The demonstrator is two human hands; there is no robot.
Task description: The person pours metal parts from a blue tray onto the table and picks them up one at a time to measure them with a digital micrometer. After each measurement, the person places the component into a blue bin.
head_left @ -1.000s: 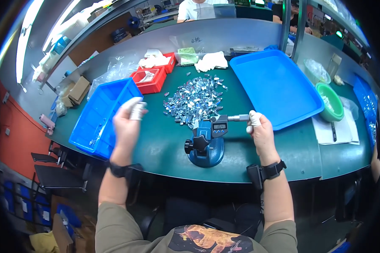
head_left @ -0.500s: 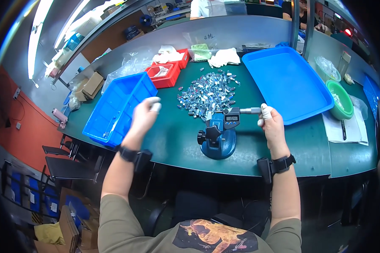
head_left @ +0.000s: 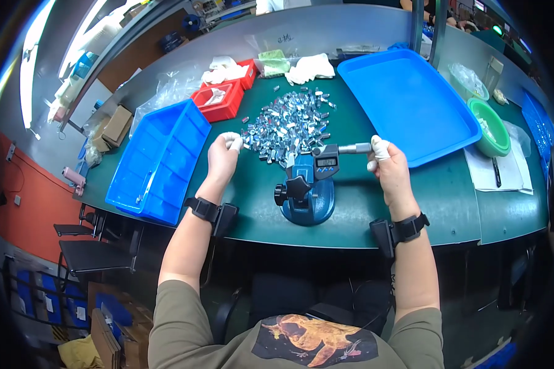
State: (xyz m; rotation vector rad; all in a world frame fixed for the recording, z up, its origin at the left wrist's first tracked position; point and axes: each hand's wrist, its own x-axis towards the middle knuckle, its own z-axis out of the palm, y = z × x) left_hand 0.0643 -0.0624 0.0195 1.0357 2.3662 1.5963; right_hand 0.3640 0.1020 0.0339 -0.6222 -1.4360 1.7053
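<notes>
Station, green work surface (head_left: 246,215): one loose heap of small, shiny, silver-coloured metal pieces (head_left: 289,123), spread behind the blue stand and ahead of you. One grey-and-black digital micrometer (head_left: 327,162), clamped upright in a blue metal stand (head_left: 309,210) with a black knob (head_left: 298,186). Your left hand (head_left: 223,158), white coverings on its fingertips: fingers bent in and drawn together at the heap's left edge; whether a piece sits between them, you cannot tell from here. Your right hand (head_left: 390,174), likewise covered: fingers curled round the outer end of the micrometer's thimble, at its right. Step in hand, as judged: measuring pieces one at a time, with the left hand at the pick-up or hand-over point. Next move appears to call for a single piece pinched cleanly and brought square between the measuring faces, your right hand ready to turn. Position of pieces: the nearest lie just beside your left fingertips, the bulk to their right and beyond; all lie well apart from your right hand. Flanking items: one deep blue plastic bin (head_left: 188,166), left of your left hand; one shallow blue plastic tray (head_left: 412,104), beyond your right hand.
</notes>
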